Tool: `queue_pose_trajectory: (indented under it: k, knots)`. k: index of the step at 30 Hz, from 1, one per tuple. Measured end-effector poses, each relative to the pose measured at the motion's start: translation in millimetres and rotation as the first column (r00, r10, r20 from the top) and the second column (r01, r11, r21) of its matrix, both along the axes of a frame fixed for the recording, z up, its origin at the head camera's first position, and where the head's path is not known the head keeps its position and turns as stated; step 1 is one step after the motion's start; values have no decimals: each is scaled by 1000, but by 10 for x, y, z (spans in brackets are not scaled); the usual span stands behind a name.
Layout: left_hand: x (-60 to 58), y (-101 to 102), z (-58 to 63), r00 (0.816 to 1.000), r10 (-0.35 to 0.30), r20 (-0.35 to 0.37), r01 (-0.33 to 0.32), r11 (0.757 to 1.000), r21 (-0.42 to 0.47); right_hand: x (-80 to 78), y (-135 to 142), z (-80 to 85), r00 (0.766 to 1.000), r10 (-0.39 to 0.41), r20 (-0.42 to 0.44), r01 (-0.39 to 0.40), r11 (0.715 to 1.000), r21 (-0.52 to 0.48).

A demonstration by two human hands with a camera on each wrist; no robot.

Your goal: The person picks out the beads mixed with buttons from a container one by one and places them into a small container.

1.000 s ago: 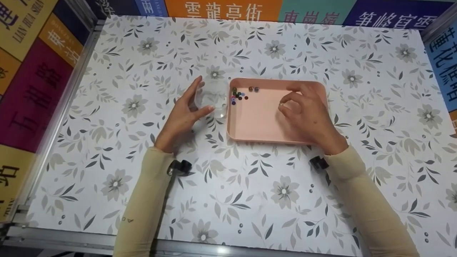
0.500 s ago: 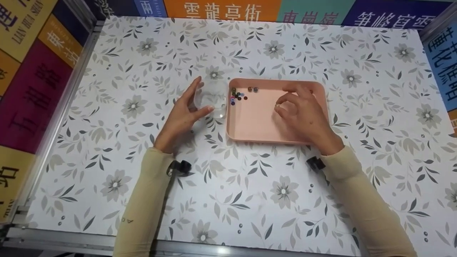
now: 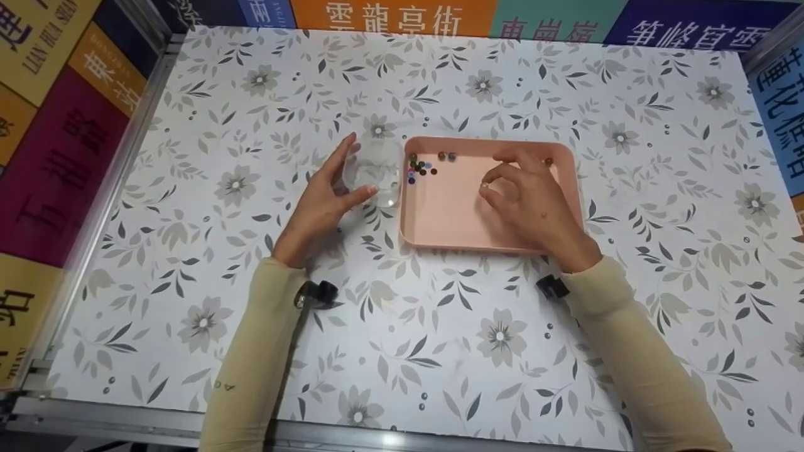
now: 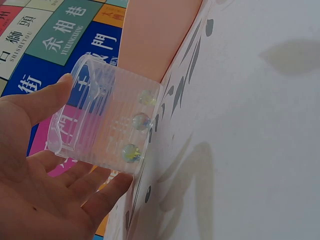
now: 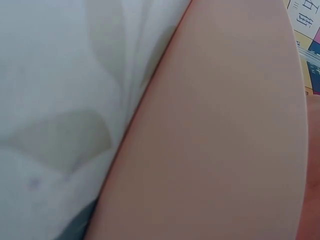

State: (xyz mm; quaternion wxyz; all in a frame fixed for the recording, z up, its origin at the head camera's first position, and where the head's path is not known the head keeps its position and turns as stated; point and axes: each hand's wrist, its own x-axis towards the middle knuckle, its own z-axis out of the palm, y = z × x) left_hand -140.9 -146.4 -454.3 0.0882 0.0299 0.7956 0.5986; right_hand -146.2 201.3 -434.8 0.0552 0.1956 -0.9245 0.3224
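A clear plastic box (image 3: 372, 176) stands left of the pink tray (image 3: 440, 226). My left hand (image 3: 323, 194) holds it between thumb and fingers; in the left wrist view, several glass marbles (image 4: 141, 121) show through its wall near the bottom. Over the right part of the tray, my right hand (image 3: 531, 201) pinches a small pale marble (image 3: 484, 187) between thumb and index finger, the other fingers bent. Coloured marbles and dark beads (image 3: 419, 167) lie clustered in the tray's left end. The tray's outer wall (image 5: 215, 125) fills much of the right wrist view.
Two more marbles (image 3: 446, 156) sit along the tray's back wall, and a brown one (image 3: 548, 162) lies by its back right corner. A floral cloth (image 3: 402, 351) covers the table. Coloured panels with lettering (image 3: 396, 17) stand behind and at the sides.
My right hand has shifted slightly left over the tray with the pinched marble, so the brown marble at the back right now shows. My left hand and the box stay in place.
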Motion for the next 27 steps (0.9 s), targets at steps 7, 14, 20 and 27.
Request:
queue_pose_trajectory:
  k: [7, 14, 20, 27]
  knots:
    - [-12, -5, -30, 1000, 11, 5, -11, 1000, -6, 2, -18, 2, 1000, -3, 7, 3, 1000, -8]
    - [-11, -5, -28, 1000, 11, 2, -11, 1000, -8, -7, -42, 19, 1000, 0, 31, 0, 1000, 3]
    - [-9, -1, -16, 1000, 1, 7, -1, 1000, 7, -6, -59, 14, 1000, 25, 9, -25, 1000, -11]
    - [1, -1, -3, 1000, 1, 14, -2, 1000, 24, -5, -79, 18, 999, 40, -12, -40, 999, -14]
